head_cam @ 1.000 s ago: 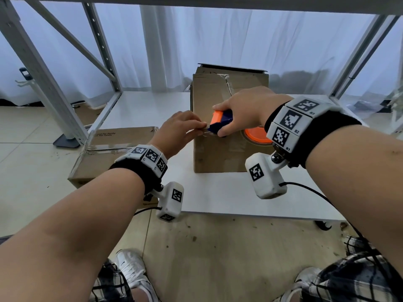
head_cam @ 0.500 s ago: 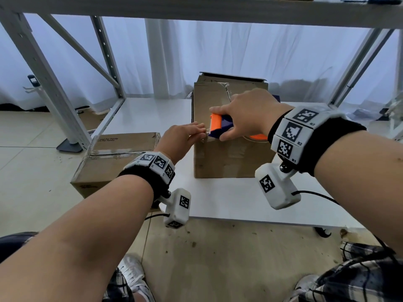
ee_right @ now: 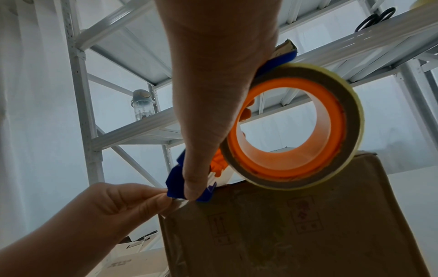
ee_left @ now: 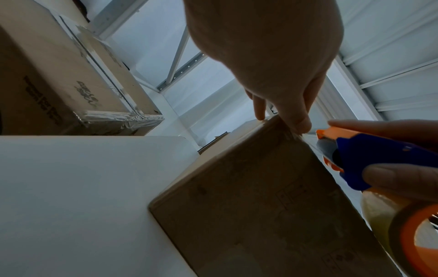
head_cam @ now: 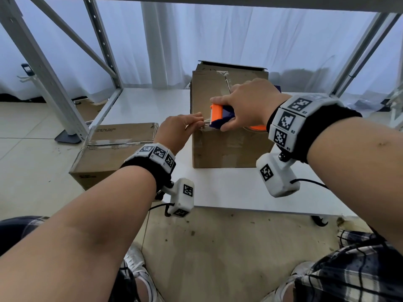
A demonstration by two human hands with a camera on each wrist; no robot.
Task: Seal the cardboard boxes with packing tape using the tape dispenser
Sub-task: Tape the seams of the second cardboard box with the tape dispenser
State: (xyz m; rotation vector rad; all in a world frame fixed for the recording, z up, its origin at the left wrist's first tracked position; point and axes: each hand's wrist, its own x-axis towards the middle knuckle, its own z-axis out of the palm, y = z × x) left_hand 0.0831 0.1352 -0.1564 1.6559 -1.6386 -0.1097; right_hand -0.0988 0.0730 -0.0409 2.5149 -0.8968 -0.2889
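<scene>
The right hand (head_cam: 246, 103) wraps round the blue and orange tape dispenser (head_cam: 220, 115), fingers over the top, thumb underneath, knuckles up and forearm reaching in from the right. The dispenser sits at the near left top corner of the upright cardboard box (head_cam: 226, 147), its orange toothed end pointing left; the tape roll (ee_right: 294, 129) on its orange hub hangs against the box's near face. The left hand (head_cam: 176, 131) meets it from the left, thumb and forefinger pinched shut on the free end of the clear tape (head_cam: 205, 125) right at that corner, the other fingers curled in, wrist level and forearm coming up from the lower left. From the left wrist view the pinching fingertips (ee_left: 298, 123) touch the box's top edge just beside the dispenser's nose.

The box stands toward the back of a white shelf board (head_cam: 229, 188), its far top flap raised. A second, flatter cardboard box (head_cam: 113, 153), already taped along its seam, sits off the board's left edge on the tiled floor (head_cam: 32, 171). Grey metal shelving uprights (head_cam: 43, 68) frame the scene, with white curtains (head_cam: 196, 40) behind. On higher shelves in the right wrist view stand a clear bottle (ee_right: 142, 106) and black scissors (ee_right: 377, 17)
</scene>
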